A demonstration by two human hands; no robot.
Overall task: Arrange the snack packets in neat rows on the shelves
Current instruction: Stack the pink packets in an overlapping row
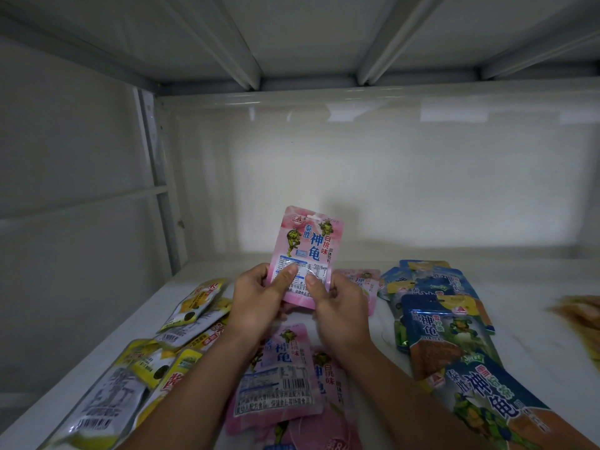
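Both hands hold one pink snack packet (306, 254) upright above the white shelf (422, 319). The left hand (259, 300) and right hand (337, 306) pinch its bottom, thumbs in front. More pink packets (279, 371) lie below the fingers.

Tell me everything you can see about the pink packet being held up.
The pink packet is a flat, glossy plastic pouch with cartoon turtles, blue and red Chinese lettering and a hang hole on top. It stands upright, front toward the camera, above the shelf. The left hand and right hand pinch its lower edge.
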